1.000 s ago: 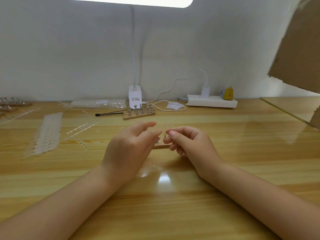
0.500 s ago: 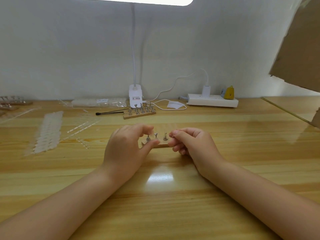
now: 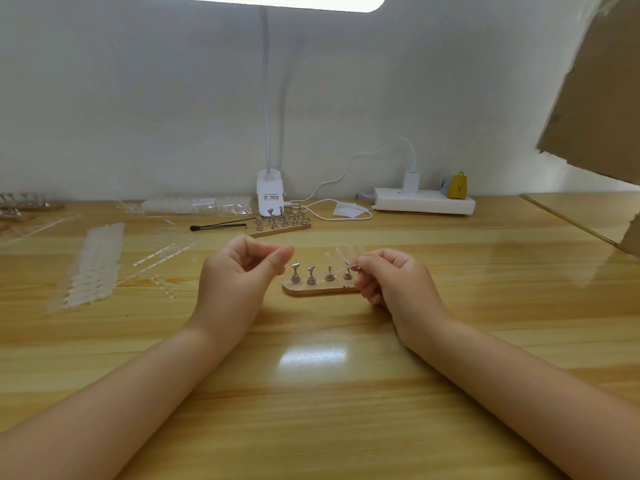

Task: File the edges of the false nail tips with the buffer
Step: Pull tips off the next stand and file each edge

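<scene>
Right hand (image 3: 391,284) pinches a clear false nail tip (image 3: 341,270) over the end peg of the wooden nail stand (image 3: 320,289). Left hand (image 3: 239,268) is curled, apparently holding nothing, just left of the stand. No buffer visible. Judged stage: mounting tips; filing not begun. Next move calls for seating the tip

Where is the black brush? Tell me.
In the head view the black brush lies on the table left of centre, beside the far peg stand and just before the lamp base.
</scene>
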A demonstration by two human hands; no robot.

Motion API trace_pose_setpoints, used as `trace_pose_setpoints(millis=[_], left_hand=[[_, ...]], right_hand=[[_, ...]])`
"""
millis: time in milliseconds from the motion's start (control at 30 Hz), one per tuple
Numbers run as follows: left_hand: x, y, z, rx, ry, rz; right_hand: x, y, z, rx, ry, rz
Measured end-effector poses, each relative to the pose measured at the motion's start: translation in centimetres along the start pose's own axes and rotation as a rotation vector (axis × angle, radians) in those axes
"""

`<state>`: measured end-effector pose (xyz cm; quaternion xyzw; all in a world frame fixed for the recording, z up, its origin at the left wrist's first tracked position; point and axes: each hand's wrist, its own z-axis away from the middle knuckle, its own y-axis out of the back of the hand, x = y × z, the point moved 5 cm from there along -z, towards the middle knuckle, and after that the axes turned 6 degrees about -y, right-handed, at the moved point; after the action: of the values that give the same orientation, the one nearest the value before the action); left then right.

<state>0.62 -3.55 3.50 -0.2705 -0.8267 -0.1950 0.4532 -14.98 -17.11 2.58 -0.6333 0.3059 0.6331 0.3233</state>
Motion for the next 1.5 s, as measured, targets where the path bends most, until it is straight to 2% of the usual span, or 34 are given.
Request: trace_pose_setpoints(millis=[67, 200, 300, 433, 500, 567, 667, 733, 867, 1000, 1100, 1167, 1267, 1333, 1433, 1500], left_hand=[[-0.3, 0.4, -0.1, 0.034, 0.021, 0.0], [-0.5, 0.3, -0.2, 0.037, 0.024, -0.005], [-0.6, 0.1, -0.2, 0.007, -0.002, -0.032], [-0.1, -0.6, 0.1, -0.083, -0.099, -0.13], [0.2, -1.2, 0.4, -0.164, -0.16, -0.214], [0.7, -2.0, 0.9, -0.255, -0.275, -0.331], [1.6, -2.8, 1.6, -0.346, -0.445, -0.485], [1.9, -2.9, 1.8, -0.378, -0.496, -0.521], [2.6, -3.1, 2.1, -0.418, -0.581, -0.545], [2.5, -2.8, 2.0, -0.328, -0.492, -0.521], [2.8, -2.7, 2.0, -0.327, -0.507, -0.553], [2.7, -2.1, 1.0, -0.293, -0.484, -0.692], [0.3, 0.3, -1.6, -0.249, -0.26, -1.042], [-1.5, 1.4, -2.4, -0.28, -0.156, -1.149], [-2.6, 1.4, -2.6, -0.328, -0.192, -1.179], [-2.3, 1.2, -2.5, -0.282, -0.242, -1.176]], right_hand=[[-0.1, 0.0, 0.0, -0.018, 0.029, 0.111], [0.3, -1.5, 0.6, -0.126, 0.136, 0.554], [0.3, -1.9, 0.6, -0.111, 0.241, 0.859], [0.1, -2.1, 0.8, -0.084, 0.317, 1.007], [-0.1, -2.1, 1.1, -0.056, 0.376, 0.939], [-0.6, -2.0, 1.6, -0.051, 0.416, 0.767], [-1.0, -2.4, 2.3, -0.199, 0.366, 0.46], [-0.9, -2.6, 2.4, -0.241, 0.34, 0.425], [-0.4, -2.2, 1.8, -0.208, 0.227, 0.33], [0.0, -1.9, 1.5, -0.212, 0.109, 0.281], [0.0, -2.0, 1.4, -0.224, 0.078, 0.251], [0.0, -1.9, 1.3, -0.202, 0.062, 0.203], [-0.1, -1.5, 1.1, -0.173, 0.049, 0.089], [-0.2, -1.2, 1.0, -0.172, 0.05, 0.003], [-0.2, -1.1, 0.9, -0.189, 0.015, -0.097], [0.0, -1.4, 0.7, -0.234, -0.032, -0.173]])
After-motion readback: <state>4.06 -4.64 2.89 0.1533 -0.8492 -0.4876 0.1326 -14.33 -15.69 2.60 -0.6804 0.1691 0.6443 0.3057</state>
